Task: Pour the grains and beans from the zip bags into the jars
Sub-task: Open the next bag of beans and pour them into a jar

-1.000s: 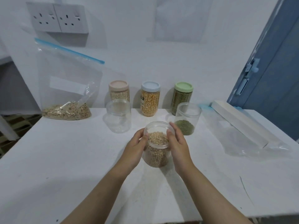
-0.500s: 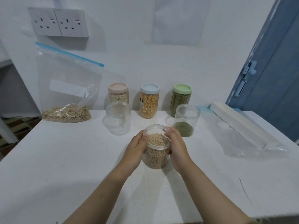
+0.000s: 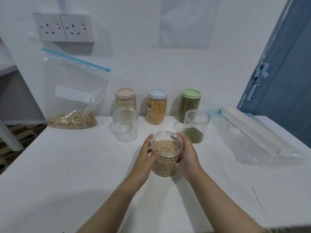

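I hold the bean jar (image 3: 165, 153) between both hands, near the middle of the table (image 3: 67, 174); my left hand (image 3: 146, 157) is curled around its left side with the thumb across the front wall, and my right hand (image 3: 186, 153) cups its right side, fingers wrapped behind the rim; the jar is open-topped and mostly full of pale round beans. Behind it to the left stands an empty jar (image 3: 124, 124); behind to the right, a jar with a low layer of green grains (image 3: 195, 126). Three lidded jars line the wall: pink (image 3: 125, 99), blue (image 3: 157, 106), green (image 3: 190, 103). A zip bag (image 3: 72, 98) with grain leans at the far left; an emptied bag (image 3: 249, 140) lies flat at right.
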Tool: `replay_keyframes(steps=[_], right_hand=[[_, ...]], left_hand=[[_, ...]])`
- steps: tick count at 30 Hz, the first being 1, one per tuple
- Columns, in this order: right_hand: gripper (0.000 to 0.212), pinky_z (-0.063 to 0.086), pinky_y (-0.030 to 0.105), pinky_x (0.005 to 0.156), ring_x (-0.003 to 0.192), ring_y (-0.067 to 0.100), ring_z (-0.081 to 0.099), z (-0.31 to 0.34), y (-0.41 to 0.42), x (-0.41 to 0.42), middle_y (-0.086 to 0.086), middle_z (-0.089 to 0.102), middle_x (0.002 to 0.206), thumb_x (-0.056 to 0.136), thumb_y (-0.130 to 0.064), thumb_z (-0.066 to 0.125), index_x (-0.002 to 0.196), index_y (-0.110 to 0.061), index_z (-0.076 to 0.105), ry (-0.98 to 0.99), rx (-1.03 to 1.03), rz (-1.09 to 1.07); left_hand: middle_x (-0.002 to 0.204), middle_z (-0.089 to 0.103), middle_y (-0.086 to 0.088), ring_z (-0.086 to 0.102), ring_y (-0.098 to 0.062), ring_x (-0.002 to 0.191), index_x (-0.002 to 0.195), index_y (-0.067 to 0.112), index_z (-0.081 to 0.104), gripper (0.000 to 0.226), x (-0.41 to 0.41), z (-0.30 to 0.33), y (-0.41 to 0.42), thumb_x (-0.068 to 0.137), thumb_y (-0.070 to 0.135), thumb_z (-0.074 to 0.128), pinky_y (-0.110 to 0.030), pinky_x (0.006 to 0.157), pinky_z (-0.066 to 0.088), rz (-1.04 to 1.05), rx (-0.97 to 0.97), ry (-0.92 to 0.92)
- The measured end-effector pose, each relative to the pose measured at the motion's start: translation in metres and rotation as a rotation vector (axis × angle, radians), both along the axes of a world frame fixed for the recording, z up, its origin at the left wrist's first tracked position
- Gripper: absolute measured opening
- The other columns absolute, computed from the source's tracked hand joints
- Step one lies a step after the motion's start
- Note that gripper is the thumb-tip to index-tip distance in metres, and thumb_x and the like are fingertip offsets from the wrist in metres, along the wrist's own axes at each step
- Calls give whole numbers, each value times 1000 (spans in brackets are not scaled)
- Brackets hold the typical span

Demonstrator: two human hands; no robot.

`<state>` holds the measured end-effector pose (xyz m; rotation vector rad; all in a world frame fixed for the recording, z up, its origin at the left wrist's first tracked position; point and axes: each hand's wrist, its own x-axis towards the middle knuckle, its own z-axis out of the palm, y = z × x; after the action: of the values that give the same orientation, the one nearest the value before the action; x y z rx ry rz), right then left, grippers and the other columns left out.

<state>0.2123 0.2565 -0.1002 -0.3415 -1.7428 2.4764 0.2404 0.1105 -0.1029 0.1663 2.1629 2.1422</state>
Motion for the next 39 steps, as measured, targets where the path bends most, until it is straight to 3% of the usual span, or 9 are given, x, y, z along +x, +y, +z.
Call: replay_keyframes(steps=[6, 10, 13, 18, 21, 26, 28, 31, 39], right_hand=[[29, 46, 41, 102, 119, 19, 59, -9, 2, -1, 1, 63, 127, 100, -45, 48, 119, -29, 62, 40, -4, 24], [47, 51, 37, 90, 118, 29, 61, -9, 3, -5, 19, 63, 125, 100, -43, 50, 123, -3, 58, -12, -104, 3], [37, 50, 36, 89, 118, 24, 61, -12, 3, -3, 12, 62, 130, 101, -44, 47, 124, -15, 56, 4, -54, 6], [34, 50, 37, 91, 119, 27, 60, -8, 3, -2, 10, 64, 121, 101, -37, 48, 118, -9, 59, 21, -80, 24], [27, 49, 37, 91, 118, 20, 60, -9, 4, 0, 7, 62, 127, 102, -40, 46, 120, -21, 54, 19, -65, 32], [29, 49, 36, 89, 115, 20, 60, -5, 5, -2, 3, 65, 118, 95, -39, 57, 113, -17, 64, 40, -80, 37], [34, 48, 34, 81, 113, 22, 60, -7, 5, -2, 7, 63, 119, 95, -41, 55, 115, -13, 58, 14, -100, 28], [28, 48, 34, 91, 117, 17, 58, -8, 4, 0, -1, 63, 126, 102, -35, 47, 123, -22, 60, 41, -80, 49], [10, 52, 38, 87, 105, 23, 61, -2, 6, -1, 8, 63, 109, 91, -12, 59, 100, -14, 63, 37, -153, 56]], left_hand=[[129, 46, 26, 51, 16, 106, 136, 44, 33, 38, -5, 0, 1, 99, 52, 35, -12, 81, 46, 39, -18, -27], [139, 46, 20, 43, 2, 129, 138, 48, 42, 43, -14, -5, -1, 98, 60, 36, -27, 102, 43, 34, -57, -3], [146, 43, 13, 40, -8, 136, 145, 42, 41, 46, -23, -3, -6, 102, 55, 29, -40, 114, 35, 56, -120, -29], [120, 62, 10, 56, -11, 116, 122, 30, 54, 38, -26, 8, -2, 106, 48, 25, -28, 91, 44, 115, -102, -65], [128, 59, 7, 54, -15, 117, 128, 32, 56, 47, -28, 8, -1, 105, 51, 20, -37, 102, 42, 101, -48, -103], [138, 50, 8, 46, -12, 130, 129, 45, 53, 28, -25, -5, 1, 102, 45, 44, -37, 102, 43, 65, -33, -39], [137, 50, 6, 46, -13, 130, 132, 40, 54, 31, -28, -4, 1, 103, 42, 42, -42, 108, 41, 91, -52, -50], [135, 51, 4, 45, -14, 129, 126, 42, 54, 30, -31, 0, 2, 105, 39, 32, -44, 112, 38, 111, -100, -59], [126, 58, 7, 56, -8, 116, 130, 37, 49, 28, -18, 1, -1, 102, 33, 48, -32, 97, 47, 90, -67, 4]])
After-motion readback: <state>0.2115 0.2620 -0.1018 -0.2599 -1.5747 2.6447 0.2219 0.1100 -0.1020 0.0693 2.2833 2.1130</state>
